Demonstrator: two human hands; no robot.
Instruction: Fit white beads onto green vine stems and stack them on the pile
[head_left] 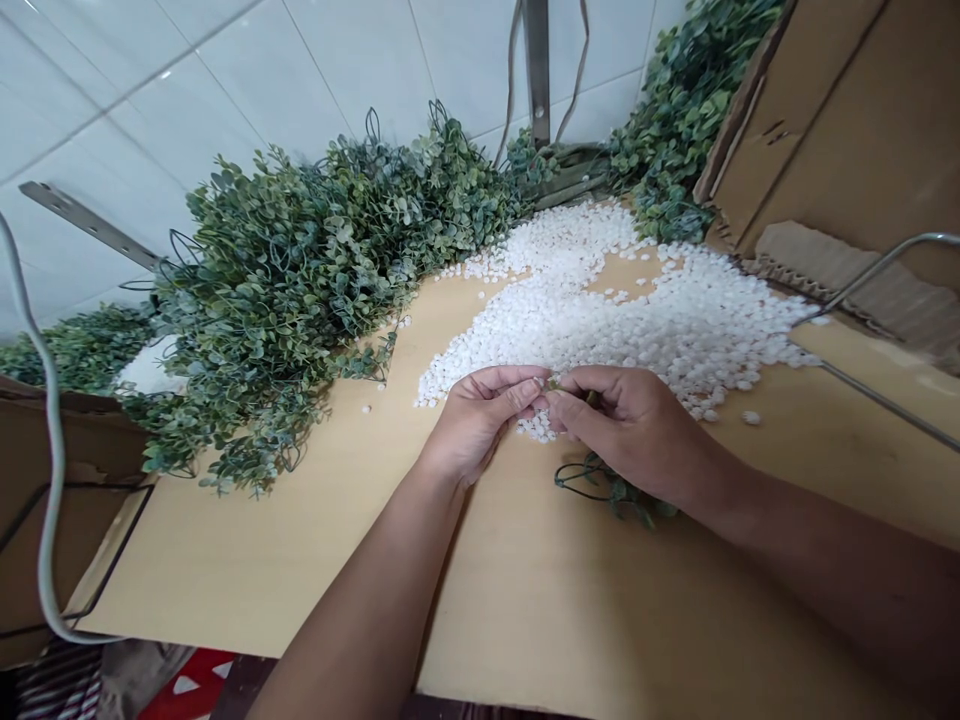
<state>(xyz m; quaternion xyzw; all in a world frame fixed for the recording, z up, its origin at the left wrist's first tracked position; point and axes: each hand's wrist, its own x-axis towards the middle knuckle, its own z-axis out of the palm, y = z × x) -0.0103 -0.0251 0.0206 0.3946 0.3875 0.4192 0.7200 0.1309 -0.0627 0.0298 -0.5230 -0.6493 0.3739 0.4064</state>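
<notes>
My left hand (491, 410) is closed in a pinch, thumb against fingers, on something too small and hidden to make out. Its fingertips meet those of my right hand (622, 415) over the near edge of a pile of small white plastic pieces (570, 325). Between the right thumb and fingers is the stem of an artificial leafy sprig. A yellow-green tip shows where the two hands meet. Below the right palm hang dark green leaves of the sprig (634, 498) and a thin wire-like loop, partly covered by the hand.
A large heap of artificial greenery (300, 260) lies at the back left, with more greenery (667, 110) at the back right. Cardboard boxes (847, 120) and a bent metal rod (892, 400) stand right. A pale cable (49, 420) curves down the left of the tan tabletop (300, 560).
</notes>
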